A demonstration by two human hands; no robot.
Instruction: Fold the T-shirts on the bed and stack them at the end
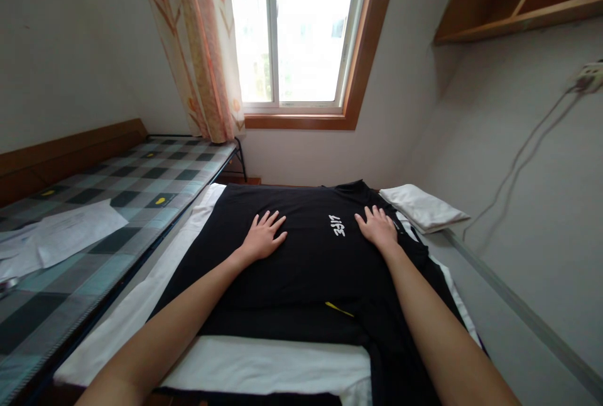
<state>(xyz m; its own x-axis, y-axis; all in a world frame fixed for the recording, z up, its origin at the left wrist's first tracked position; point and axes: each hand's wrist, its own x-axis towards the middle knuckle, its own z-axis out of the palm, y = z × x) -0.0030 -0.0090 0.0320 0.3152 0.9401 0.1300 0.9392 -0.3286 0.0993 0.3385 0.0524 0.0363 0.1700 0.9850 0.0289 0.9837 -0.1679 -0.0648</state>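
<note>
A black T-shirt (301, 274) with white lettering on its chest lies spread out sideways, its neck end toward the right. My left hand (264, 235) rests flat on the black cloth left of the lettering, fingers spread. On the other side of the lettering, near the collar, my right hand (377, 227) lies flat too, its fingers apart. A small yellow strip (339, 309) shows on the shirt near the sleeve closest to me. Beneath the shirt is a white cloth (273, 362). Neither hand grips anything.
On the left stands a bed with a checked mattress (127, 186), with white papers (80, 233) on it. A folded white cloth (424, 206) lies at the far right corner. Ahead are a window (306, 29) and a curtain (202, 48). A cable (522, 142) hangs from a wall socket.
</note>
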